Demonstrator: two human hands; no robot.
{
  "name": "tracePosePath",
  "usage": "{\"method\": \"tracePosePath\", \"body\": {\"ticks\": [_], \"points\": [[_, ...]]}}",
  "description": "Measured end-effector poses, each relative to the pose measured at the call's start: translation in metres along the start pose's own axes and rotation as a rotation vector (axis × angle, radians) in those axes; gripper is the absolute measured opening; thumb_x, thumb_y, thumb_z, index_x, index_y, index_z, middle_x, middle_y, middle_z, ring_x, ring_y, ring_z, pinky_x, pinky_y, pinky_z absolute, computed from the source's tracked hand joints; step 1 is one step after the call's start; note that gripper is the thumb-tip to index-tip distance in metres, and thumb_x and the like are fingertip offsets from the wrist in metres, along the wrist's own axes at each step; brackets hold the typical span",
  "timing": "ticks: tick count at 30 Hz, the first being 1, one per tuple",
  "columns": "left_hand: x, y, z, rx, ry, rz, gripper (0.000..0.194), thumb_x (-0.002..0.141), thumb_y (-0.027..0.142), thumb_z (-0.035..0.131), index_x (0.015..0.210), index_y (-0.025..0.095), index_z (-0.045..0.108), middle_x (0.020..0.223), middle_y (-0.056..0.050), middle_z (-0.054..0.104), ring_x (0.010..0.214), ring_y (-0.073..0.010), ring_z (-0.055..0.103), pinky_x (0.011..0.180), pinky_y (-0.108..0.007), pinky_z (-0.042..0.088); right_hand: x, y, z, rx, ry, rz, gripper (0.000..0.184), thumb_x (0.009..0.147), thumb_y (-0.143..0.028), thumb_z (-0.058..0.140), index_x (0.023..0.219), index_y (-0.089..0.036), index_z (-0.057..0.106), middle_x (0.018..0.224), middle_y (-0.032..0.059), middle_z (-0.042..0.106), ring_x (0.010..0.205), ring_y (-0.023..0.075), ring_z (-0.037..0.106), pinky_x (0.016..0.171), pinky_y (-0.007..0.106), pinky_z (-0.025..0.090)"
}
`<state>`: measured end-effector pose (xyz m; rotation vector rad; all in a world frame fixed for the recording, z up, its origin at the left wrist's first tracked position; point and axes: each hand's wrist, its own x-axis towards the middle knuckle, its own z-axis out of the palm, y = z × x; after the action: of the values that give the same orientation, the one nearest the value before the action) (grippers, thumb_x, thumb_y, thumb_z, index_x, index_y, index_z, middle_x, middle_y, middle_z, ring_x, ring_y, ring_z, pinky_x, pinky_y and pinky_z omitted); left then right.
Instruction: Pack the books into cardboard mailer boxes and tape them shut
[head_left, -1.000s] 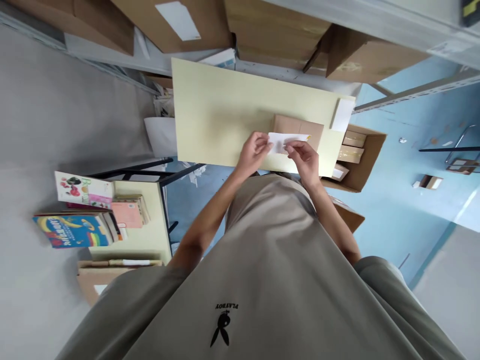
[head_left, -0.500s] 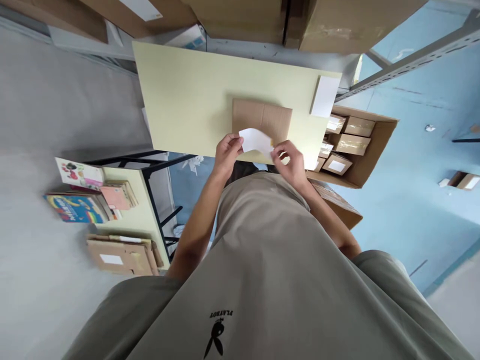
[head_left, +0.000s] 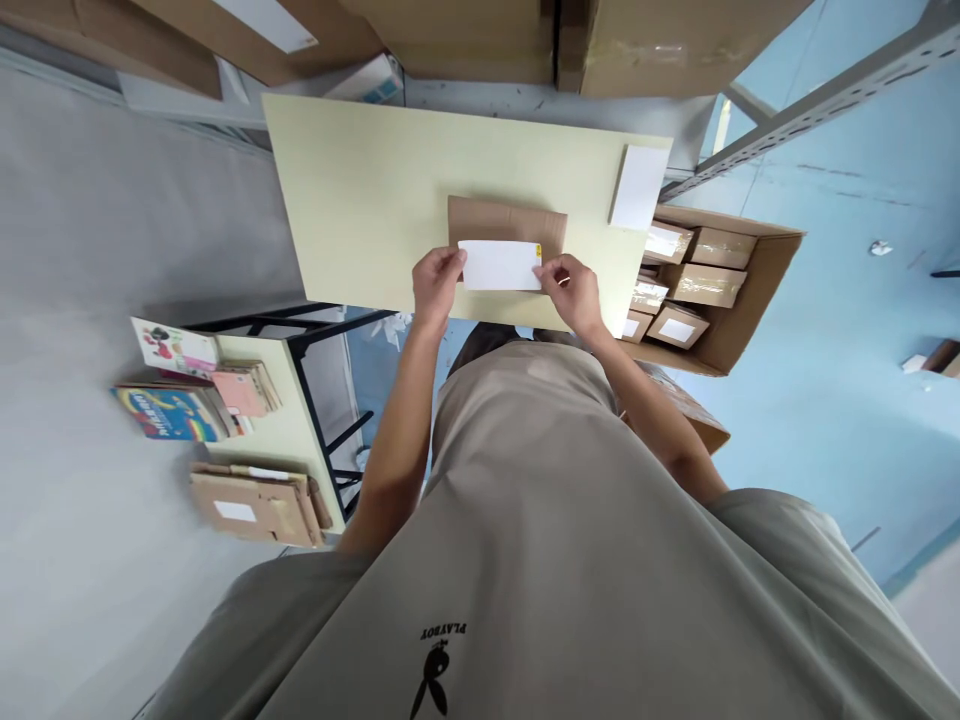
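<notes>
A white label (head_left: pixel 501 266) with a small yellow mark at its right end is stretched flat between my two hands. My left hand (head_left: pixel 437 284) pinches its left edge, and my right hand (head_left: pixel 571 290) pinches the right edge. Behind the label lies a flat brown cardboard box (head_left: pixel 507 216) on the pale yellow table (head_left: pixel 367 190); the label hides its near part. Whether the label touches the box, I cannot tell.
A white stack of paper or labels (head_left: pixel 640 187) lies at the table's right end. Beyond it an open carton (head_left: pixel 765 300) holds several small boxes. Large cartons (head_left: pixel 480 40) stand along the back. On the left, a lower table (head_left: pixel 289 400) carries books and flattened cardboard (head_left: pixel 255 505).
The label was curved and tilted; now it is flat and straight over the near part of the box. Both hands have shifted slightly left in view, still pinching its ends.
</notes>
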<state>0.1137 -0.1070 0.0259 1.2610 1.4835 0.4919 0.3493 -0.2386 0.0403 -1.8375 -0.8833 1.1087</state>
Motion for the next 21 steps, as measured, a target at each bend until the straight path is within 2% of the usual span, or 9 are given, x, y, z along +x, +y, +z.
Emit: {"method": "tracePosePath", "body": {"ticks": [3,6,9,13,18,21], "points": [[0.029,0.000,0.012,0.044,-0.011,0.056,0.048,0.095,0.070,0.090,0.100,0.025,0.074,0.102,-0.007,0.082,0.107,-0.0259,0.081,0.098,-0.037,0.069,0.019,0.017,0.010,-0.040,0.046,0.084,0.062,0.108,-0.087,0.067,0.096,-0.026,0.072,0.101,0.0073,0.081,0.093,0.0250,0.074,0.096,0.042,0.063],[0.045,-0.002,0.019,0.034,-0.008,0.051,0.050,0.091,0.071,0.093,0.096,0.026,0.073,0.097,-0.006,0.080,0.100,-0.0244,0.081,0.092,-0.036,0.069,0.026,0.023,0.023,-0.113,0.079,0.144,0.053,0.113,-0.076,0.066,0.100,-0.026,0.074,0.103,0.0090,0.083,0.096,0.0272,0.077,0.099,0.043,0.063],[0.050,-0.005,0.022,0.009,-0.009,0.027,0.050,0.090,0.071,0.095,0.096,0.026,0.073,0.094,-0.005,0.080,0.096,-0.0232,0.080,0.090,-0.036,0.069,0.027,0.021,0.031,-0.194,0.117,0.178,0.037,0.117,-0.058,0.066,0.103,-0.025,0.076,0.106,0.0106,0.085,0.099,0.0290,0.078,0.102,0.045,0.062],[0.052,-0.003,0.024,0.023,-0.023,0.035,0.039,0.093,0.060,0.092,0.093,0.026,0.072,0.095,-0.005,0.080,0.097,-0.0231,0.078,0.096,-0.037,0.067,0.026,0.017,0.034,-0.244,0.139,0.222,0.022,0.115,-0.040,0.068,0.104,-0.023,0.077,0.108,0.0119,0.086,0.101,0.0304,0.079,0.103,0.045,0.062],[0.058,0.004,0.027,0.073,-0.097,0.109,0.033,0.095,0.051,0.090,0.085,0.027,0.069,0.094,-0.006,0.081,0.109,-0.0269,0.078,0.103,-0.039,0.065,0.028,0.016,0.035,-0.266,0.155,0.277,0.017,0.112,-0.035,0.069,0.107,-0.022,0.079,0.111,0.0140,0.087,0.106,0.0329,0.080,0.106,0.049,0.063],[0.061,0.003,0.028,0.108,-0.103,0.101,0.026,0.097,0.043,0.086,0.086,0.026,0.070,0.095,-0.006,0.082,0.109,-0.0269,0.078,0.104,-0.039,0.063,0.028,0.016,0.037,-0.268,0.183,0.301,0.017,0.111,-0.036,0.071,0.107,-0.022,0.080,0.110,0.0142,0.087,0.109,0.0344,0.079,0.109,0.052,0.063]]}}
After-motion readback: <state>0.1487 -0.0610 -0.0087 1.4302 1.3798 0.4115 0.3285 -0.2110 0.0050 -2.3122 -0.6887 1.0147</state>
